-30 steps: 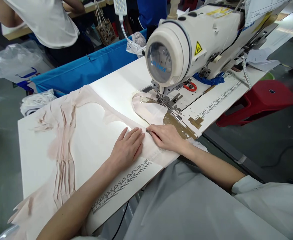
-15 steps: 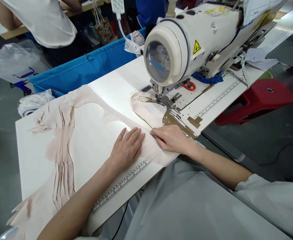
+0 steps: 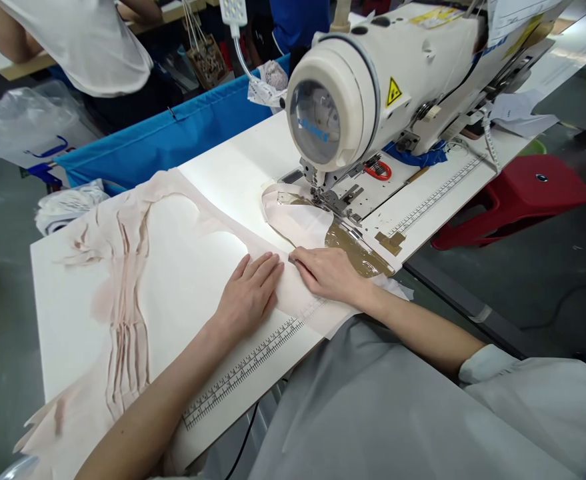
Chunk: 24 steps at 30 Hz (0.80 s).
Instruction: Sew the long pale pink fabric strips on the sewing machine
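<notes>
Sheer pale pink fabric [image 3: 223, 217] stretches across the white sewing table, with a pleated strip [image 3: 129, 300] at its left. My left hand [image 3: 250, 290] lies flat on this cloth, fingers stretched out. Close beside it, my right hand [image 3: 330, 273] is closed in a pinch at the fabric's edge. A small grey metal tool [image 3: 291, 260] pokes out at its fingertips; most of it is hidden in the hand. Beyond the right hand, another pale fabric piece [image 3: 297, 223] rests under the presser foot of the sewing machine [image 3: 343, 100].
Printed rulers [image 3: 243, 373] run along the table's front edge. A blue cloth trough [image 3: 173, 137] borders the far side. Red-handled snips [image 3: 380, 171] lie by the machine. A red stool [image 3: 517, 200] stands at right. A co-worker in a white top [image 3: 83, 47] sits beyond.
My right hand has slid a little to the left, toward my left hand. The fabric under them has shifted slightly left, and my left hand has drawn back slightly.
</notes>
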{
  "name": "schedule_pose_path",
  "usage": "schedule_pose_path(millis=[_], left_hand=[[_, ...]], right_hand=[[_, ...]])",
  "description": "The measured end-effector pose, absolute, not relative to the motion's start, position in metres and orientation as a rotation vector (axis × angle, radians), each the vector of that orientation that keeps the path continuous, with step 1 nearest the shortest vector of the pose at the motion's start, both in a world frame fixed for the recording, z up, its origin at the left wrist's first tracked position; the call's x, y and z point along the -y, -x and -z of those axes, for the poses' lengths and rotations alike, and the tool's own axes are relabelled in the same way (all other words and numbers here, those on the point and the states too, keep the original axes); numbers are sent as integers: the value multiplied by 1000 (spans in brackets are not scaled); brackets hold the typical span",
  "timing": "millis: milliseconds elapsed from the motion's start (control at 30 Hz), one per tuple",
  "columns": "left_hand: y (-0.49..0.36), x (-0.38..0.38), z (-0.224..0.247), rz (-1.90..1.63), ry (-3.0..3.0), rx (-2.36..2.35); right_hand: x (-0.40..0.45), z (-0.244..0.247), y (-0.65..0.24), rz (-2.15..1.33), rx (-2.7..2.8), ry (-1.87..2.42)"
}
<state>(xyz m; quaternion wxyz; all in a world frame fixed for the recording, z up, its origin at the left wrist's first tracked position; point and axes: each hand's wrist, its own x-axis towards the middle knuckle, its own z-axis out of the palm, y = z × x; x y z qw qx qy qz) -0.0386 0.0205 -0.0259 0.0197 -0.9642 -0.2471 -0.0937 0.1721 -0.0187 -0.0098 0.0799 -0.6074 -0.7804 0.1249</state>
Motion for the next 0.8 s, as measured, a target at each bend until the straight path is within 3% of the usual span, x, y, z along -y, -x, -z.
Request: schedule_pose_path(millis=[800], left_hand=[[35, -16, 23, 243, 2977, 794]], right_hand=[[34, 0, -188, -419, 2417, 1847]])
